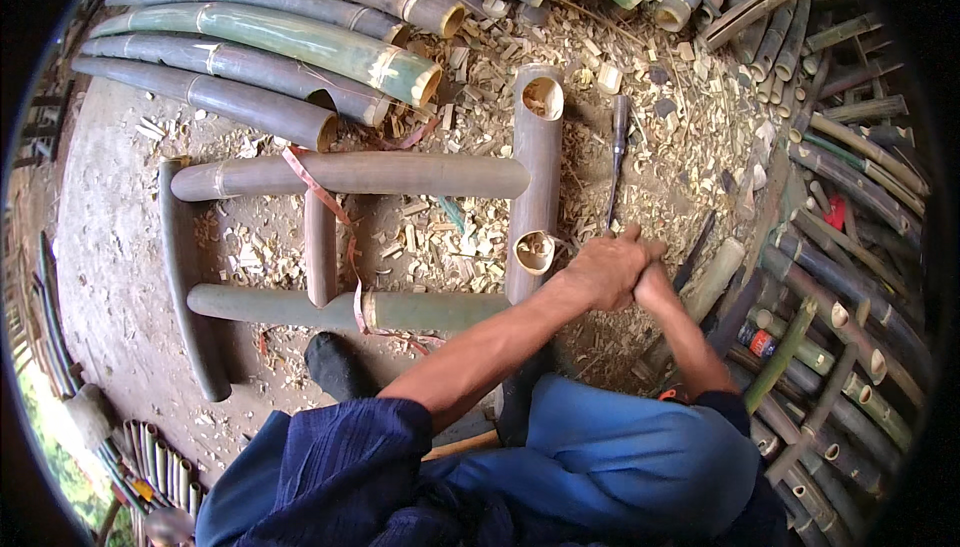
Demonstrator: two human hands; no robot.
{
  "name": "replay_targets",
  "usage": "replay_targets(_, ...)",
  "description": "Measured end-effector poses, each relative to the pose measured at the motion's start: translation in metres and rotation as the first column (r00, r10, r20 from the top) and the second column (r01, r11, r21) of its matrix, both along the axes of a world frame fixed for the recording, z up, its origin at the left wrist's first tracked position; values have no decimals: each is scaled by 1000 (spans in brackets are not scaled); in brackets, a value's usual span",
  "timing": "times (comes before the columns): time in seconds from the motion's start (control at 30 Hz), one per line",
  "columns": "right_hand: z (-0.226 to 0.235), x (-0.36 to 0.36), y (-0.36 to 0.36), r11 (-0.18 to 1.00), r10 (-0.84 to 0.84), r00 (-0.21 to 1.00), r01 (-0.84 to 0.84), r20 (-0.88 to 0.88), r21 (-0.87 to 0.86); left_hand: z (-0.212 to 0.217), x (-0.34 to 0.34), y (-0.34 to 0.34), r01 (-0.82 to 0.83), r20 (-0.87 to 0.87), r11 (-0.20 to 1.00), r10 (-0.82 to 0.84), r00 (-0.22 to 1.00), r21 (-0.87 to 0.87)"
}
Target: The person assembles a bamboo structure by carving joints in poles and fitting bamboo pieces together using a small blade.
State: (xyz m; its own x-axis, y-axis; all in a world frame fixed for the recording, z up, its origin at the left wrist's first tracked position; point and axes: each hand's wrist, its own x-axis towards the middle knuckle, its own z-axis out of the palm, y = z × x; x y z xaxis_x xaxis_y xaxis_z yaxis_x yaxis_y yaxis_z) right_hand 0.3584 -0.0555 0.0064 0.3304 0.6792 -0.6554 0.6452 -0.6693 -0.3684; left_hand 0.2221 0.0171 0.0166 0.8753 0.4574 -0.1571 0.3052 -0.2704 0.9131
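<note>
Blue trousers (640,437); left hand (605,272) and right hand (655,285) meet, finger grip untellable; bamboo post (538,172), right edge of frame (380,175), likely stiff, light; best held mid-length.

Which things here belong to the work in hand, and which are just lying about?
Seem part of the work:
- bamboo frame, including its post with two cut holes
- left hand and right hand, close together; any grip is hidden
- perhaps the slim tool beyond them

Seem just lying about:
- bamboo poles, upper left
- bamboo pile, right
- scattered chips
</note>
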Motion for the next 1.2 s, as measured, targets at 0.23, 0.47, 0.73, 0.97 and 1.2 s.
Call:
replay_targets(0.23,49,-36,112,392,850,367,-920,378,13,-1,-36,8,-681,327,716,688,648,-157)
replay_targets(0.47,36,-73,133,-7,834,-76,-992,546,-127,-8,-40,-8,-885,361,452,847,389,-108)
replay_targets(0.73,14,31,96,324,945,327,-942,17,90,13,5,-36,-672,14,740,672,740,-17)
replay_targets(0.97,8,35,71,670,673,658,-736,-338,-97,26,1,-25,-472,-153,875,455,877,-109)
replay_targets(1.2,-19,-13,-13,929,-243,914,122,-326,-349,11,-15,-28,-92,-127,982,72,989,-165)
